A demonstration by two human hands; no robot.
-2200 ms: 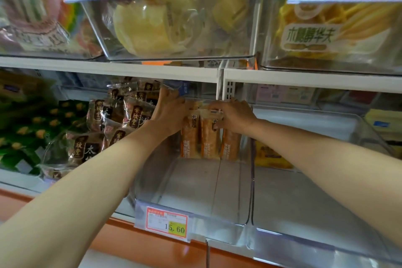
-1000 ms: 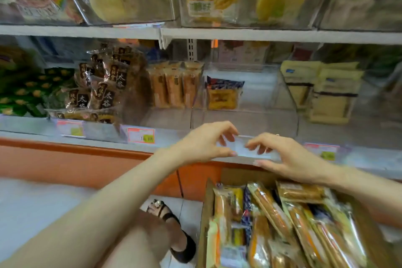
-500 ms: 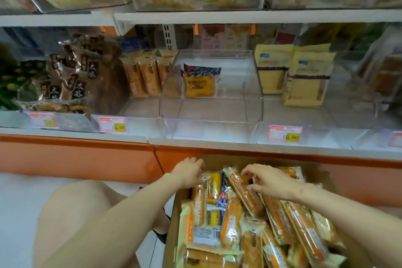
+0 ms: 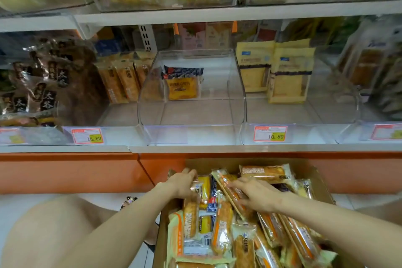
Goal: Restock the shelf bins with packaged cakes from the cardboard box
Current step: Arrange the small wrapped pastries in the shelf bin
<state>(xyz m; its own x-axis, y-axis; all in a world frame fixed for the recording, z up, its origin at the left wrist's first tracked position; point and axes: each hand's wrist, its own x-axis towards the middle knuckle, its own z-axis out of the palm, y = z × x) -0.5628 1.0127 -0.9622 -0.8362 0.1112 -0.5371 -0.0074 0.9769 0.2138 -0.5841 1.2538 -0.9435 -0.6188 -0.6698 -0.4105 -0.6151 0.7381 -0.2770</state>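
An open cardboard box (image 4: 319, 183) on the floor under the shelf is packed with several orange-and-clear packaged cakes. My left hand (image 4: 181, 184) curls over the top end of an upright cake pack (image 4: 191, 215) at the box's left side. My right hand (image 4: 255, 199) lies across a long slanted cake pack (image 4: 228, 187) in the middle, fingers wrapped on it. On the shelf above, a clear bin (image 4: 121, 135) tagged 15.60 holds three of the same cakes (image 4: 121, 81) standing at its back.
The centre clear bin (image 4: 191, 132) holds one yellow pack (image 4: 182, 88) at the back. The right-hand bin (image 4: 304, 132), tagged 10.80, has yellow bags (image 4: 287, 74). Dark brown packs (image 4: 41, 89) fill the far-left bin. An orange base panel (image 4: 65, 169) runs below the shelf. My knee (image 4: 43, 230) is lower left.
Both hands left the shelf bin, dropped to the box, and have now closed on cake packs. The view has tilted down toward the box.
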